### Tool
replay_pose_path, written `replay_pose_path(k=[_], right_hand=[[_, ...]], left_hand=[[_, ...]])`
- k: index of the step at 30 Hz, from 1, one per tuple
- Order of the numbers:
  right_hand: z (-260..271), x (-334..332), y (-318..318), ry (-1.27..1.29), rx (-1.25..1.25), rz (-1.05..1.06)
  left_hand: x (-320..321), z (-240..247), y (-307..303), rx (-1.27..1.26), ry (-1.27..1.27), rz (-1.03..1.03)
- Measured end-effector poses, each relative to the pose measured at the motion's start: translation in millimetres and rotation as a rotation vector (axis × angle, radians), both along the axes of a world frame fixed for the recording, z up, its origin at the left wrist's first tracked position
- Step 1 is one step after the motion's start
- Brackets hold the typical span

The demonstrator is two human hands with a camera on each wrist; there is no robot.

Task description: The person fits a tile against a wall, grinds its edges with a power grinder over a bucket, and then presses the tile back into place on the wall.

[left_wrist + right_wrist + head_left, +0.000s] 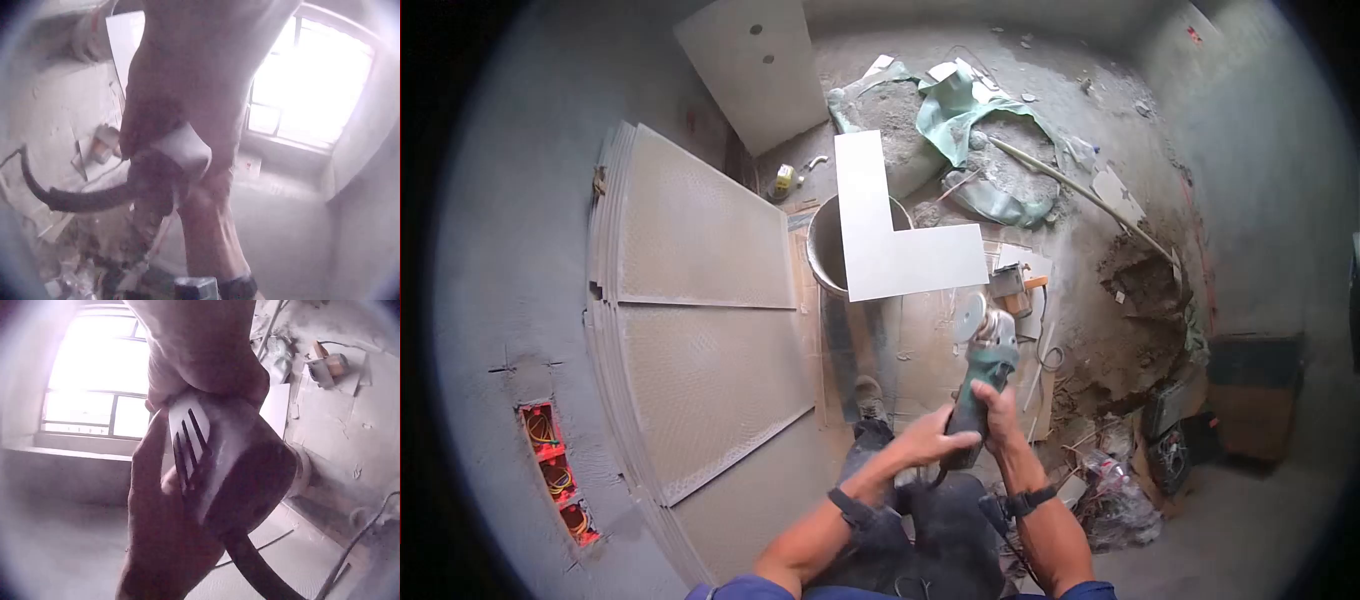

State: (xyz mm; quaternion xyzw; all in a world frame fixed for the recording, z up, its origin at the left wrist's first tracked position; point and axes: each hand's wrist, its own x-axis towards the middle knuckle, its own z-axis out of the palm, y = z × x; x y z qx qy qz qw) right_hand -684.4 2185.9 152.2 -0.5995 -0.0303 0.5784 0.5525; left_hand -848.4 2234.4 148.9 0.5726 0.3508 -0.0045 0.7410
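An angle grinder (pixel 983 375), green-bodied with a pale disc at its head, is held by both hands before the person's lap. The left hand (pixel 930 438) grips the rear of its body, thumb laid across it. Wrapped around the other side is the right hand (pixel 1000 415), its thumb along the body. In the right wrist view the grinder's vented rear end (pixel 244 465) and cord show between the hands. Just beyond the disc, a white L-shaped tile (pixel 870 262) lies across a bucket's (pixel 828 262) rim. The left wrist view is hazy, the hand's fingers mostly hidden.
Large tiles (pixel 710 390) lean stacked along the left wall. A second power tool (pixel 1010 285) lies right of the L-shaped tile. Behind are opened sacks (pixel 1010 150) of grey material and a long pole (pixel 1090 195). Rubble and plastic waste (pixel 1120 500) lie at right.
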Motion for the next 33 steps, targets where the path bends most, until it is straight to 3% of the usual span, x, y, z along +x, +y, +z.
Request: replay_pose_path(k=[2,3,5,6,7,8,10,16,18,22,25,27,33], right_hand=[[1.9,12.2,35.2,-0.02,-0.008,0.011],[6.1,19.9,52.5,-0.032,-0.018,0.021],[7.5,35.9,74.9,-0.036,-0.043,0.033],[5.1,45.0,85.8,-0.068,-0.062,0.049],[2.8,52.4,95.9,-0.101,-0.082,0.067],[2.3,57.6,106.9,-0.131,-0.064,0.049],[-11.3,74.0,125.8,-0.116,-0.075,0.052],[-82.6,128.7,200.6,-0.14,-0.059,0.092],[-105.0,141.5,216.6,-0.132,-0.07,0.147],[-145.5,153.1,249.4,-0.134,-0.121,0.151],[-164.8,159.1,259.2,-0.11,-0.167,0.179],[-167.8,159.6,265.1,-0.08,-0.222,0.202],[-178.2,157.7,268.1,-0.122,-0.242,0.173]], left_hand=[[-27.8,-17.7,37.3,-0.097,-0.043,0.055],[-46.2,-54.8,45.9,-0.151,-0.027,0.189],[-73.1,-70.3,83.3,0.134,0.223,0.437],[-88.6,-122.6,99.8,0.196,0.263,0.552],[-92.6,-141.6,124.2,0.111,0.252,0.686],[-91.7,-161.8,149.5,0.231,0.287,0.736],[-77.9,-212.3,200.7,0.297,0.299,0.828],[-13.1,-308.6,319.3,0.386,0.696,0.769],[-4.3,-356.5,330.6,0.405,0.725,0.877],[-0.6,-388.2,367.0,0.351,0.614,0.874],[-6.6,-412.6,373.7,0.167,0.537,0.875],[13.1,-414.8,374.2,0.284,0.374,1.072],[48.6,-407.8,377.2,0.249,0.504,1.021]])
